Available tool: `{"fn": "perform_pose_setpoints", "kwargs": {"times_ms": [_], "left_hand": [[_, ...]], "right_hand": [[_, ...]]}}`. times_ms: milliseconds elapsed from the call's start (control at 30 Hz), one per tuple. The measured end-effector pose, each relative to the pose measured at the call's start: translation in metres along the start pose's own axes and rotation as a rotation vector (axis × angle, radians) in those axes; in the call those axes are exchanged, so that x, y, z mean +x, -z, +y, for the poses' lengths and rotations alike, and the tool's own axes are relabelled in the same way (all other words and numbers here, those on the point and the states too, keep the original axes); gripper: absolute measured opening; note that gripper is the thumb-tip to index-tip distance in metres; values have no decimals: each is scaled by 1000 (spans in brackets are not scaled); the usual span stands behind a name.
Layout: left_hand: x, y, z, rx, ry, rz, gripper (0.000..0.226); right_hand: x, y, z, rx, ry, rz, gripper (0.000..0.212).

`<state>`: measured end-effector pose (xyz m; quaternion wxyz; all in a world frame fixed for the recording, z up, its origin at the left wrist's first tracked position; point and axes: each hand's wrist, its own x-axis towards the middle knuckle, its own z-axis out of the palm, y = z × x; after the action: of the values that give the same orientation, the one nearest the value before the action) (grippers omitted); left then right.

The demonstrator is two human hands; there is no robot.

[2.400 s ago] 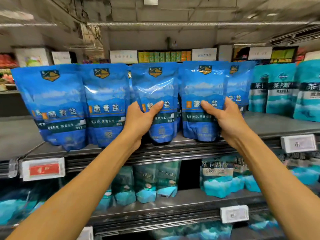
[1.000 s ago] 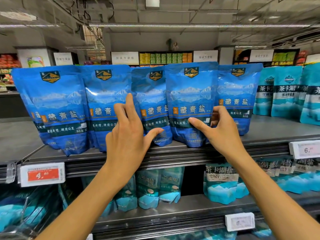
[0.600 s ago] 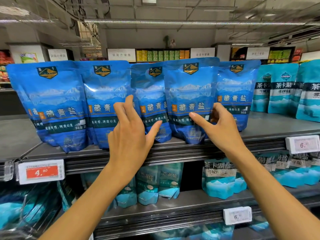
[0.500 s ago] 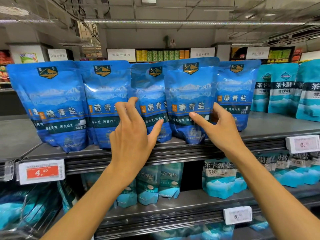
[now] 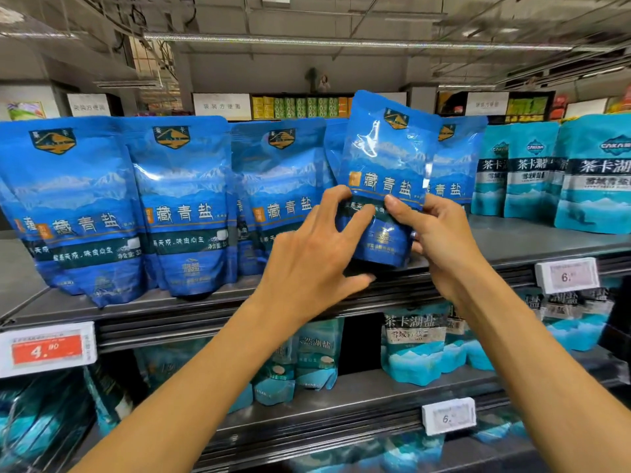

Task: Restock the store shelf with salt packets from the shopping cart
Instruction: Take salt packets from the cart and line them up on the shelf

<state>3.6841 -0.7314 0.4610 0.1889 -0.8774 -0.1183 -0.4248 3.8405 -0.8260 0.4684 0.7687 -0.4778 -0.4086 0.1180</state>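
Grey store shelf (image 5: 532, 244) holds blue salt packets (image 5: 184, 206) upright.

Two bare forearms reach up and forward from the lower corners of the view, converging at centre. The left hand (image 5: 314, 254), seen from the back, spreads its fingers (image 5: 333, 199) and curls them onto the left edge of a blue salt packet (image 5: 386, 179), with the thumb pointing right beneath the packet's lower edge. The right hand (image 5: 440, 244) grips the packet's right side, its thumb pressed across the front and its fingers wrapped behind. Both wrists are bent slightly inward, the two hands nearly touching.
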Motion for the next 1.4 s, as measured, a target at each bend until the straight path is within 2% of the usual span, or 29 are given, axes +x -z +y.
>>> {"fn": "perform_pose_setpoints", "kwargs": {"times_ms": [67, 200, 333, 533, 667, 800, 933, 967, 1100, 1400], "left_hand": [[1, -2, -2, -42, -27, 10, 66], [2, -10, -10, -208, -134, -2, 64], [7, -14, -12, -303, -192, -60, 63], [10, -22, -2, -137, -87, -75, 61], [22, -30, 12, -140, -94, -74, 57], [36, -41, 28, -17, -101, -62, 46], [45, -51, 41, -135, -34, -73, 42], [48, -53, 42, -173, -15, -79, 43], [56, -58, 43, -272, 52, -125, 42], [61, -65, 44, -301, 69, -140, 43]], "right_hand": [[1, 3, -1, 2, -16, -4, 23], [2, 12, 3, -28, -26, -51, 5], [7, 16, 5, -112, 50, -85, 10], [17, 25, 11, -221, 167, -59, 13], [23, 41, 12, -252, 186, -31, 17], [25, 62, 9, -428, 222, -19, 20], [27, 74, 10, -803, 333, 79, 26], [27, 74, 10, -835, 339, 96, 27], [31, 71, 11, -804, 294, 83, 34], [38, 71, 17, -872, 306, 114, 36]]}}
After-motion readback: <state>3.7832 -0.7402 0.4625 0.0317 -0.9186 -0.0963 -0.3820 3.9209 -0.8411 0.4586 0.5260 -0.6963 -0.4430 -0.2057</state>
